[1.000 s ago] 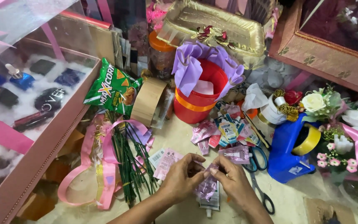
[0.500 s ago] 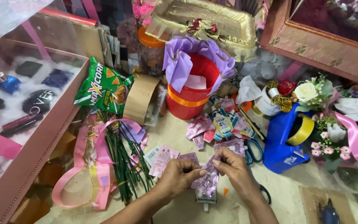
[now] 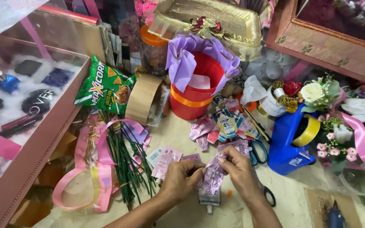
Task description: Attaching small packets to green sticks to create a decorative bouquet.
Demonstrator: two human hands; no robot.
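Both of my hands pinch one small shiny pink foil sachet [image 3: 213, 175] above the cream floor. My left hand [image 3: 181, 178] grips its left edge and my right hand [image 3: 240, 169] grips its top right corner. A white tube [image 3: 210, 197] lies just below the sachet. More pink sachets [image 3: 166, 160] lie flat to the left of my left hand, and a loose pile of sachets and small packets [image 3: 226, 123] lies beyond my hands.
A red bucket [image 3: 195, 86] wrapped in purple paper stands behind the pile. Blue tape dispenser [image 3: 292, 143] and scissors [image 3: 259, 153] are at right. Green stems [image 3: 125, 162], pink ribbon [image 3: 102, 173], a snack bag [image 3: 104, 88] and a cardboard roll [image 3: 142, 99] lie at left, next to a pink display box [image 3: 30, 147].
The view has shifted slightly. My hands have stayed on the pink sachet, working it between the fingers and lifting it a little toward the sachet pile.
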